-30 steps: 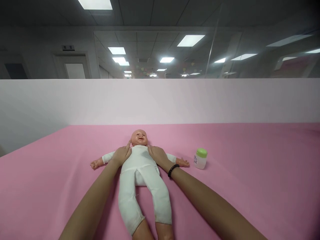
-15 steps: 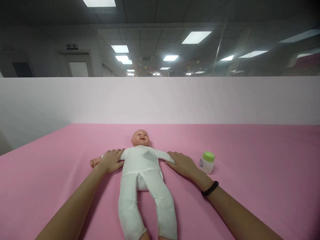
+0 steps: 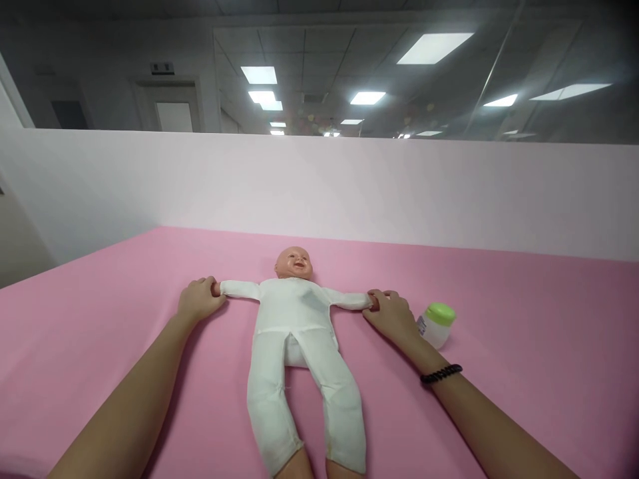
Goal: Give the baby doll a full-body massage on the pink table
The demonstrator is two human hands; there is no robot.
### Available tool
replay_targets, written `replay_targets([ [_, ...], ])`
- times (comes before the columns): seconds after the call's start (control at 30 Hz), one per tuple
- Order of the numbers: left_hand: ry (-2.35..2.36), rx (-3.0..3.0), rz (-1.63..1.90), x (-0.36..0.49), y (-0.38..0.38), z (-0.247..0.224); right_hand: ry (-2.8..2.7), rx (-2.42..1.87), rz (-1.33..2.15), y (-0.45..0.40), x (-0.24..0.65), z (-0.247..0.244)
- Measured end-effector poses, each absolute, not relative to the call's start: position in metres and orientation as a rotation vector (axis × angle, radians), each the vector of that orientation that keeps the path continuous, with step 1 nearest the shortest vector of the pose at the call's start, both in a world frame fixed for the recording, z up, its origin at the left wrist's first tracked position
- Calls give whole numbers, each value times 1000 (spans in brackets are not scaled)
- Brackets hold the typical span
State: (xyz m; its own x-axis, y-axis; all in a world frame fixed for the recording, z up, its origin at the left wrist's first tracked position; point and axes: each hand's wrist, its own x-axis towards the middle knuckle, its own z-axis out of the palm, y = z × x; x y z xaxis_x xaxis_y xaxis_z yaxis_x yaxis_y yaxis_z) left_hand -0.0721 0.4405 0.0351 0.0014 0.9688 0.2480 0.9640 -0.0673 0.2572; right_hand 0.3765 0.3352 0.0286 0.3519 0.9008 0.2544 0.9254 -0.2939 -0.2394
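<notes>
We have a baby doll (image 3: pixel 295 316) lying on its back on the pink-covered bench (image 3: pixel 529 359), in front of us and roughly in the middle of the view. Its bald head (image 3: pixel 293 263) points away from us and its legs towards us, slightly apart, with the feet beyond the lower edge of the view. Its white cloth suit covers the trunk, the arms and most of the legs, and both arms stretch straight out sideways.

Our left hand (image 3: pixel 200 299) is closed around the doll's hand on that side, just past the sleeve's cuff. Our right hand (image 3: pixel 392 316) is curled over the doll's other hand in the same way, the fingers lying at the cuff. Each covers most of the small hand that it grips. We wear a black coiled band (image 3: pixel 441 374) on the right wrist.

A jar (image 3: pixel 437 324) with a green lid and a translucent body stands just beside that wrist, which partly hides it; we cannot tell whether they touch. Behind the doll's head rises a plain white partition (image 3: pixel 349 189), with lit ceiling panels (image 3: pixel 435 48) and a door (image 3: pixel 174 116) visible above it.
</notes>
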Motion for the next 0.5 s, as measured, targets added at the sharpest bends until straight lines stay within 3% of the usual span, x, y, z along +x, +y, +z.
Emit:
replay_targets([
  [0.13, 2026, 1972, 1029, -65, 444, 30, -1489, -2383, -5, 333, 377, 26],
  [0.27, 1544, 1479, 1500, -53, 450, 26, -1428, -2286, 81, 336, 379, 27],
  [0.37, 1174, 1090, 1586, -43, 455, 25, -1283, -1897, 354, 340, 375, 28],
  [0.5, 959, 1083, 1423, -28, 455, 22, -844, -1237, 792, 342, 360, 28],
])
